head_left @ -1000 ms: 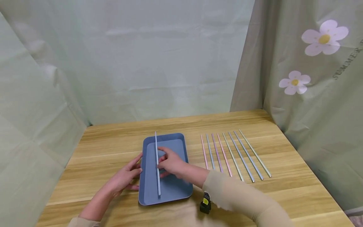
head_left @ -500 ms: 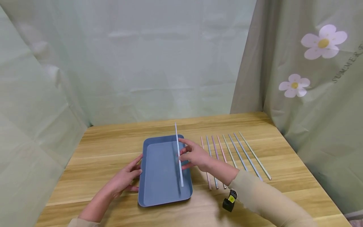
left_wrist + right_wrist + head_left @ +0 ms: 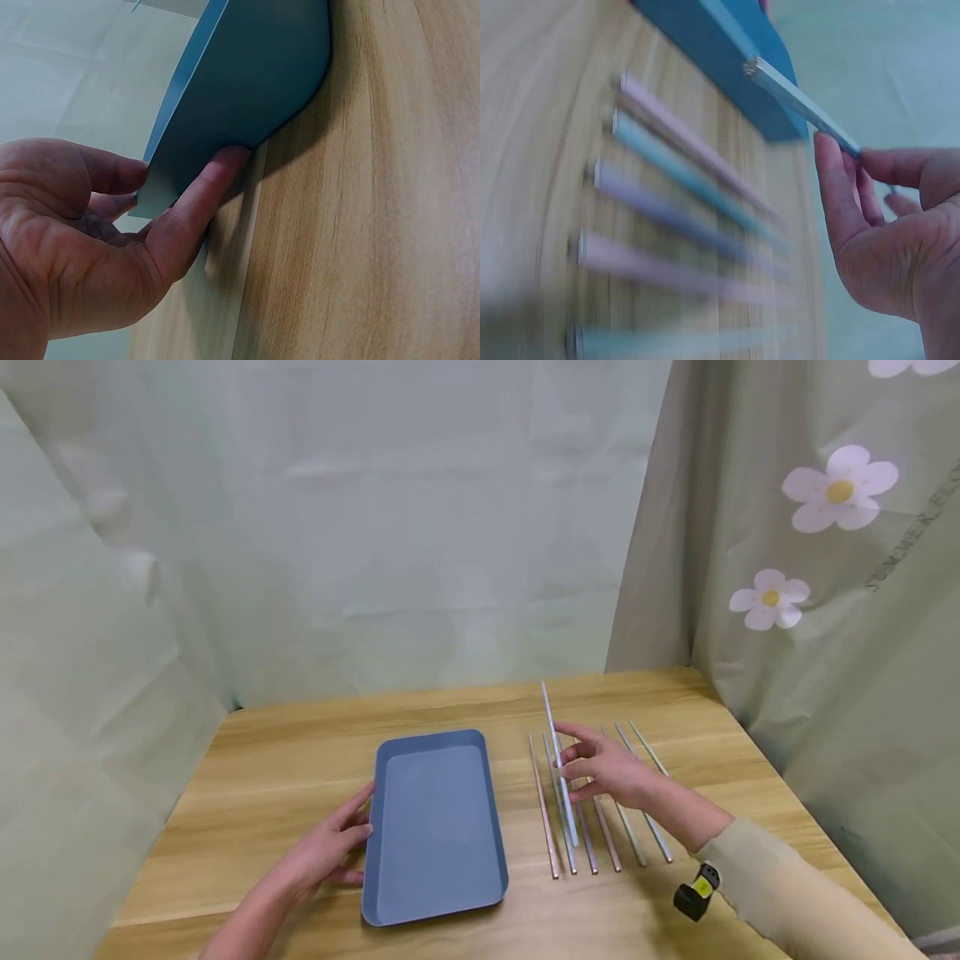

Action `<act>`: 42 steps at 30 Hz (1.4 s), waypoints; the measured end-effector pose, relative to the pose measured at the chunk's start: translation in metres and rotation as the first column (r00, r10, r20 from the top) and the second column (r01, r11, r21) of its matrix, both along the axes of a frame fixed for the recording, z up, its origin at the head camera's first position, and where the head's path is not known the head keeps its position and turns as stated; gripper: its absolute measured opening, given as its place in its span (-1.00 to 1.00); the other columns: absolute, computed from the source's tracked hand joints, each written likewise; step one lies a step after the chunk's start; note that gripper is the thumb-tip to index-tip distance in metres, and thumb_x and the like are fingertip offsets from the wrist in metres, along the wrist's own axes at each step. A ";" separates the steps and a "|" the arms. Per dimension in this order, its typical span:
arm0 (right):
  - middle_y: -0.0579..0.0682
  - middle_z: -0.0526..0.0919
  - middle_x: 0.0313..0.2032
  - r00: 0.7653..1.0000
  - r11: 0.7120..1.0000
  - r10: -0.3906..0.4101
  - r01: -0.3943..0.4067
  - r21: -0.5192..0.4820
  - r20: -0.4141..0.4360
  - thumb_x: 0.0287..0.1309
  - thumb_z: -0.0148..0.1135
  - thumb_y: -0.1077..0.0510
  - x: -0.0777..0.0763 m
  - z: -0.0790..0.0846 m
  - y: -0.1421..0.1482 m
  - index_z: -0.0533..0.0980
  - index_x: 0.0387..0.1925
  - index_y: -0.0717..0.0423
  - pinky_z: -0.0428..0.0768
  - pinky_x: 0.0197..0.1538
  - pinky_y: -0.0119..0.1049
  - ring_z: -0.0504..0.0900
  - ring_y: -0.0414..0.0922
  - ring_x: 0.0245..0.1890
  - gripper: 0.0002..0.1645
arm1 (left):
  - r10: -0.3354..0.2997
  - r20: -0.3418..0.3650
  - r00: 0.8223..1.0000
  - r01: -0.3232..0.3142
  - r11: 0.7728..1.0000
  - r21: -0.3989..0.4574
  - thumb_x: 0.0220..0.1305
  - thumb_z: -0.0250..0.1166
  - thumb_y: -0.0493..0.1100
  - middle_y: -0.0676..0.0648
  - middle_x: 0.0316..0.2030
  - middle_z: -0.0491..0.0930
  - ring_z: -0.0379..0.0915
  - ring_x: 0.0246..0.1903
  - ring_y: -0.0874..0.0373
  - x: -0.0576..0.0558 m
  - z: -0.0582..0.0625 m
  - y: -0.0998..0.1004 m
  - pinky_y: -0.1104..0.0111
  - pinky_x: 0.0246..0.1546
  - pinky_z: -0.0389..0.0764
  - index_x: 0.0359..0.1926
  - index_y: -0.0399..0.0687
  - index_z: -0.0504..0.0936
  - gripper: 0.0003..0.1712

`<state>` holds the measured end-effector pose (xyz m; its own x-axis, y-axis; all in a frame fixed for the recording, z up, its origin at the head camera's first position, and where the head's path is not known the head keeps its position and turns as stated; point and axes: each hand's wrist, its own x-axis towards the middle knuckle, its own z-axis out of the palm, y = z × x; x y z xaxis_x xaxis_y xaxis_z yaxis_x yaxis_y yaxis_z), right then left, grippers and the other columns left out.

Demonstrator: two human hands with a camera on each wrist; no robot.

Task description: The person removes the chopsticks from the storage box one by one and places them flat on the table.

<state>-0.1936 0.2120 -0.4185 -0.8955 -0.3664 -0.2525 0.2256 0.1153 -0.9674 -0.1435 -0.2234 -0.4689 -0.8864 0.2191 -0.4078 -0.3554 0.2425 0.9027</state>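
Note:
In the head view, my right hand (image 3: 611,768) pinches a pale blue metallic chopstick (image 3: 567,814) between thumb and fingertips, raised over a row of other chopsticks. The right wrist view shows this held chopstick (image 3: 802,105) slanting up from the fingertips, its thick end toward the camera. At the left, my left hand (image 3: 322,852) rests against the outer left side of a blue-grey rectangular tray (image 3: 438,827). Seen from the left wrist, the fingers of that hand (image 3: 105,247) touch the tray's wall (image 3: 255,82), one fingertip low near its bottom edge.
Pink, blue, purple and green chopsticks lie fanned side by side on the wooden table (image 3: 300,752), right of the tray. My right hand covers parts of several. Pale cloth hangs behind the table, and a flowered curtain (image 3: 765,693) stands at its right.
My right hand has carried the chopstick from over the tray, up and rightward, to above the row. My left hand keeps its place at the tray's side. The head view has shifted slightly.

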 end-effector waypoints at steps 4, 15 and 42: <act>0.16 0.42 -0.04 1.000 1.000 -0.004 0.005 0.030 -0.019 0.28 0.22 0.41 -0.003 -0.001 0.041 0.00 0.62 0.10 0.75 -0.21 -0.07 0.60 -0.06 -0.21 -0.01 | 0.006 0.006 1.000 -0.006 1.000 -0.002 0.58 0.01 -0.29 -0.42 0.44 0.14 0.38 0.22 -0.25 0.001 -0.002 -0.001 -0.05 -0.33 0.73 0.65 0.23 -0.04 -0.22; 0.24 0.40 -0.03 0.999 0.966 -0.034 0.044 0.256 -0.041 0.32 0.16 0.40 -0.014 -0.001 0.141 -0.02 0.60 0.21 0.73 -0.16 0.00 0.57 -0.02 -0.22 -0.07 | 0.015 -0.006 1.000 -0.015 0.999 0.043 0.57 0.01 -0.29 -0.43 0.46 0.08 0.39 0.22 -0.27 -0.001 -0.003 -0.001 -0.05 -0.26 0.74 0.66 0.20 -0.04 -0.22; 0.19 0.50 -0.13 0.999 0.862 0.020 -0.002 0.507 -0.030 0.24 0.19 0.39 -0.025 -0.024 0.182 0.20 0.47 0.39 0.68 -0.35 -0.14 0.56 -0.04 -0.34 -0.21 | 0.003 -0.012 1.000 -0.002 1.000 0.029 0.58 0.01 -0.28 -0.43 0.47 0.05 0.32 0.27 -0.30 -0.003 0.001 -0.006 -0.05 -0.25 0.73 0.66 0.22 -0.08 -0.20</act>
